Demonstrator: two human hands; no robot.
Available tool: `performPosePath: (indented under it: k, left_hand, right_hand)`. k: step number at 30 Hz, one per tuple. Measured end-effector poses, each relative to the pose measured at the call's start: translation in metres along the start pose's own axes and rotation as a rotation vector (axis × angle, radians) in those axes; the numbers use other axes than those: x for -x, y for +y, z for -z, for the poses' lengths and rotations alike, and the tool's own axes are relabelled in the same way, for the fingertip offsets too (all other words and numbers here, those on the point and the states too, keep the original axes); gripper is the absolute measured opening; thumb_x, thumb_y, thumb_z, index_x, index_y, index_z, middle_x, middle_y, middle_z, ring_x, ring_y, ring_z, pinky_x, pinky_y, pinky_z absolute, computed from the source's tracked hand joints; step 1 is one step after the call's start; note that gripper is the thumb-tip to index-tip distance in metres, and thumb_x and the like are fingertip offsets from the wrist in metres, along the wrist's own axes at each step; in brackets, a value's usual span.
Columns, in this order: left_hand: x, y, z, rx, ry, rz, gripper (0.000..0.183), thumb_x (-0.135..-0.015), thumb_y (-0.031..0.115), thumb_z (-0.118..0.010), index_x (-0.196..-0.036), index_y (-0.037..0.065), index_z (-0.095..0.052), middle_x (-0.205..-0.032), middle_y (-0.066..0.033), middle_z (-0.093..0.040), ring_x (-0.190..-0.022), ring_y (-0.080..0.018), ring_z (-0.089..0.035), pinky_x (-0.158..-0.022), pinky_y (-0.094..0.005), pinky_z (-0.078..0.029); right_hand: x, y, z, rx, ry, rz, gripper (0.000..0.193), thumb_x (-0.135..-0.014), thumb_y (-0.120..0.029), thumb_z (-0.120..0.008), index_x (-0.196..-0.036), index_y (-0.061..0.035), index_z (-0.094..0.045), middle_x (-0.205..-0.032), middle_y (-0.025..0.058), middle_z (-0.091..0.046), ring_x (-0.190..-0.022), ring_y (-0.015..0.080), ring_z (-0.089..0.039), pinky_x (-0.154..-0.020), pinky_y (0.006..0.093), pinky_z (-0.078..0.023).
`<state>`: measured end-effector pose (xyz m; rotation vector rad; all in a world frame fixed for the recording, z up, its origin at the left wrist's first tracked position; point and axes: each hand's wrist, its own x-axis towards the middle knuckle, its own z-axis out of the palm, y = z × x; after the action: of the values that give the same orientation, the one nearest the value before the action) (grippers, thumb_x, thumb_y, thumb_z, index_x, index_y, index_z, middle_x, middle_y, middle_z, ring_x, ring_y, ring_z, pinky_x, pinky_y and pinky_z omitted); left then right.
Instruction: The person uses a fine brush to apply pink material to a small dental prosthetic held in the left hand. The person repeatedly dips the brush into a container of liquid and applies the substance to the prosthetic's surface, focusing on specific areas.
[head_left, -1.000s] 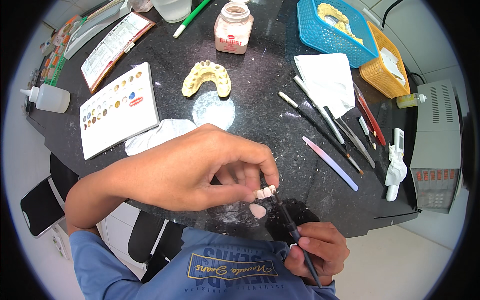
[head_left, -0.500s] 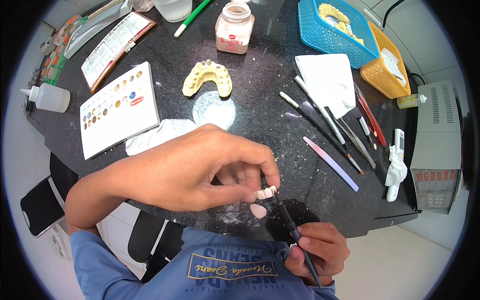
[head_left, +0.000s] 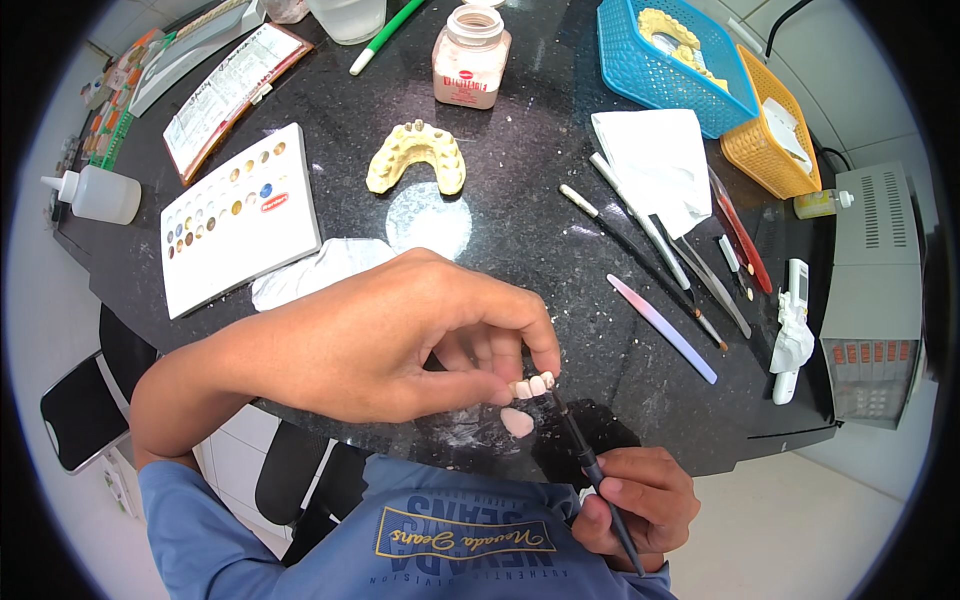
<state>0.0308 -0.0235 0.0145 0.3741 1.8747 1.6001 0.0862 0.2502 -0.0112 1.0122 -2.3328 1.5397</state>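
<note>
Between thumb and fingers, my left hand [head_left: 430, 335] pinches a short row of whitish false teeth, a dental bridge [head_left: 533, 387], just above the black tabletop. My right hand [head_left: 640, 500] is closed round a slim black-handled tool [head_left: 598, 475], held slantwise like a pen. Its fine tip meets or nearly meets the right end of the bridge; whether it is a brush or a carver is too small to tell. Below the bridge lies a small pale pink lump [head_left: 517, 423] on the tabletop. Farther off stands a yellowish dental arch model [head_left: 417, 160].
An uncapped jar of pinkish powder [head_left: 468, 75] stands at the back. On the left are a white shade palette [head_left: 240, 220] and a squeeze bottle [head_left: 105, 195]. Several brushes, tweezers [head_left: 712, 285] and a nail file [head_left: 662, 328] lie right, near blue [head_left: 640, 85] and yellow [head_left: 765, 150] baskets.
</note>
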Motion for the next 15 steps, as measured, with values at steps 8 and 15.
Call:
performPosePath:
  k: [8,15]
  left_hand:
    - [-0.0003,0.0005,0.0002,0.005,-0.004,0.005,0.029,-0.08,-0.009,-0.068,-0.107,0.001,-0.068,-0.1,-0.0099,-0.069,-0.084,-0.0143,-0.069,-0.073,-0.0263,-0.062]
    - [-0.0004,0.0015,0.0006,0.005,-0.007,0.013,0.029,-0.08,-0.011,-0.066,-0.107,-0.001,-0.068,-0.099,-0.0105,-0.07,-0.084,-0.015,-0.07,-0.073,-0.0261,-0.062]
  right_hand:
    - [0.0009,0.0003,-0.0001,-0.008,0.003,-0.01,0.026,-0.07,-0.006,-0.081,-0.089,-0.0015,-0.064,-0.078,0.016,-0.069,-0.062,0.0252,-0.069,-0.053,0.0288,-0.056]
    - [-0.0008,-0.0009,0.0004,0.006,-0.014,-0.013,0.026,-0.069,-0.006,-0.081,-0.089,-0.0015,-0.064,-0.079,0.016,-0.069,-0.063,0.0247,-0.069,-0.053,0.0283,-0.056]
